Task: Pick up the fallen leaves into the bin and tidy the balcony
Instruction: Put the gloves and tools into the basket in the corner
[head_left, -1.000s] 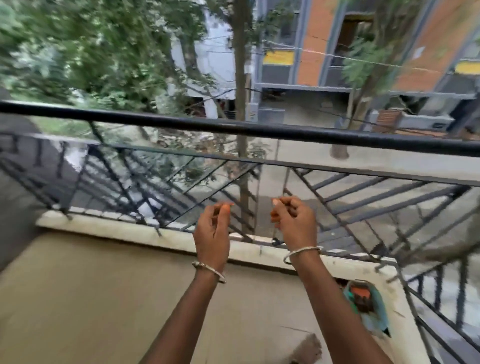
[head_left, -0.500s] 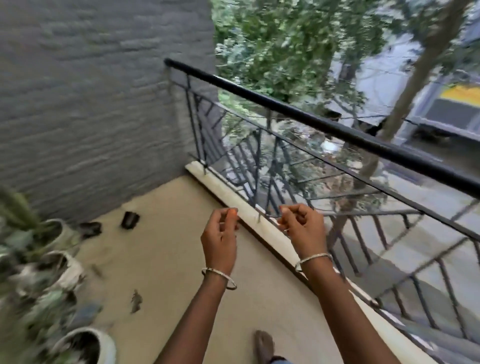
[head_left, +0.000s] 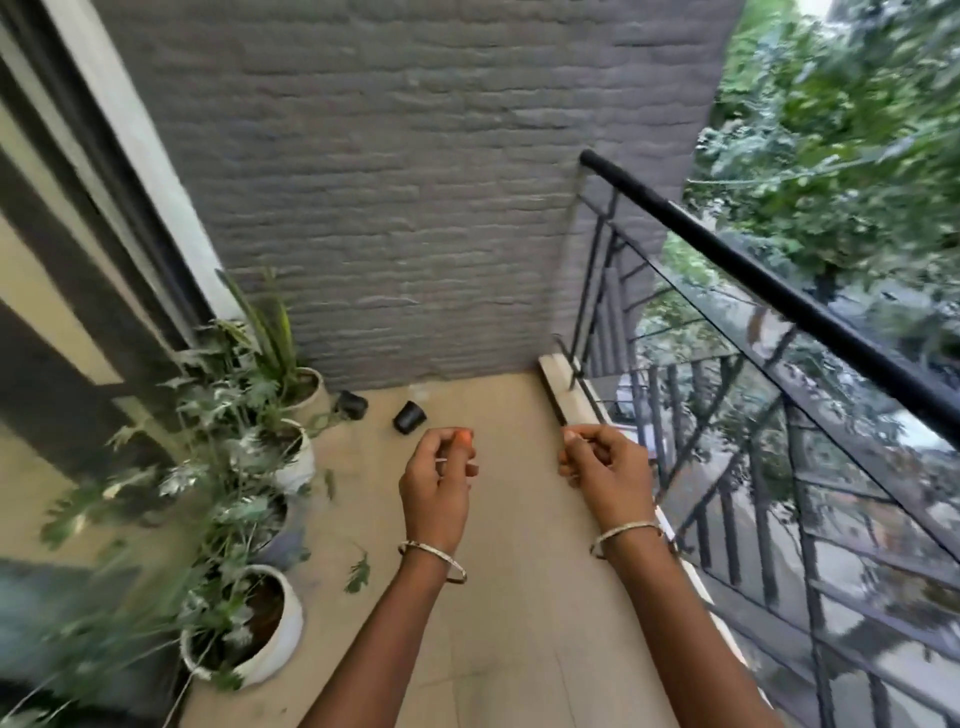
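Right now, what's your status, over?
Left hand and right hand raised, fingers curled, nothing visibly held. Fallen leaf on floor beside white planter. No bin in view. Small black pot tipped over ahead.

we hold left hand (head_left: 436, 491) and right hand (head_left: 609, 474) raised, fingers curled | fallen leaf (head_left: 357, 574) on floor (head_left: 524, 613) near white pot (head_left: 278, 631) | railing (head_left: 779, 291) at our right

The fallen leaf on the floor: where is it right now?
In the head view the leaf lies on the balcony floor at lower left, just right of the nearest white pot and left of the person's left arm.
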